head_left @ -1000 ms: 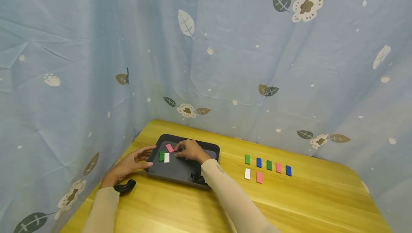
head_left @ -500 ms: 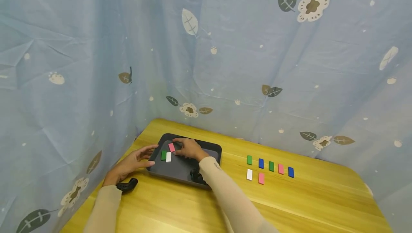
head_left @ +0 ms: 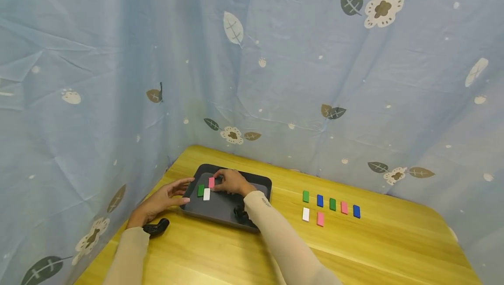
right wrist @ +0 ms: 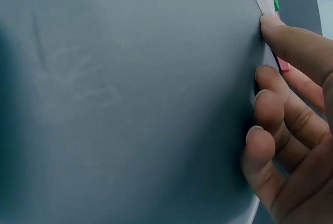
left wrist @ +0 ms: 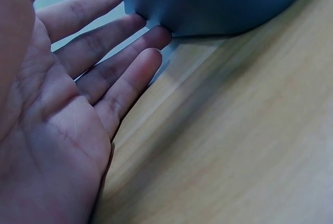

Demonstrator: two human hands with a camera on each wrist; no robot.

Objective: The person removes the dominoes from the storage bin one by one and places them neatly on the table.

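In the head view a dark grey tray (head_left: 224, 206) stands on the table's left part. On its floor at left, a green tile (head_left: 201, 190) and a white tile (head_left: 206, 194) lie side by side. A pink tile (head_left: 211, 182) lies just behind the white one, its long side pointing away from me. My right hand (head_left: 232, 182) pinches this pink tile between thumb and index finger; the right wrist view shows the other fingers (right wrist: 269, 107) bent low over the tray floor. At the tray's left end my left hand (head_left: 163, 198) touches the outer wall with extended fingertips (left wrist: 153, 60).
On the yellow wooden table (head_left: 275, 258), right of the tray, several loose tiles form two rows, among them a blue tile (head_left: 356, 211), a white tile (head_left: 306, 214) and a pink tile (head_left: 320, 219). A blue patterned curtain (head_left: 291, 79) encloses the table's back and left.
My right hand has turned the pink tile from slanted to nearly straight and shifted it closer behind the white tile. The left hand stays at the tray's end.
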